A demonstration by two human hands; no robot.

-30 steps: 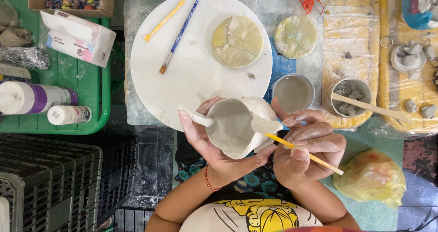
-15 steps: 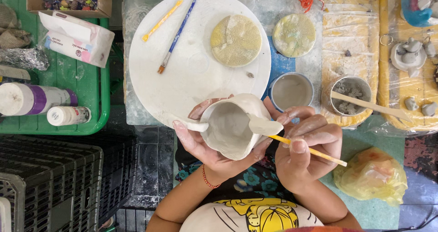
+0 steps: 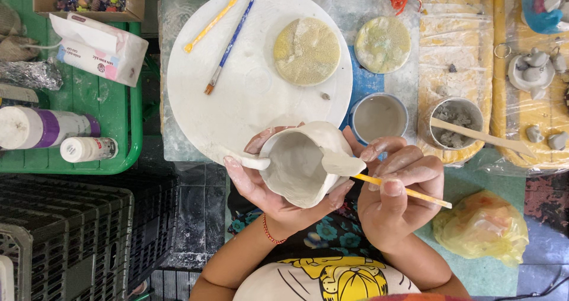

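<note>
My left hand (image 3: 261,191) cradles a pale unfired clay cup (image 3: 299,162) from below, its opening facing up and a small handle sticking out to the left. My right hand (image 3: 397,191) grips a yellow-handled tool (image 3: 409,192) whose flat clay-coated tip rests on the cup's right rim. Both hands are smeared with wet clay and sit just below the round white board (image 3: 249,70).
On the board lie a blue brush (image 3: 234,37), a yellow tool (image 3: 210,24) and a round sponge (image 3: 306,51). To the right are a second sponge (image 3: 382,44), a slip cup (image 3: 378,117), a clay cup with a wooden stick (image 3: 455,123), small clay figures (image 3: 533,70) and a yellow bag (image 3: 481,227). A green tray (image 3: 118,108) with bottles lies left.
The cup and both hands have shifted slightly; the tool's tip stays at the cup's right rim.
</note>
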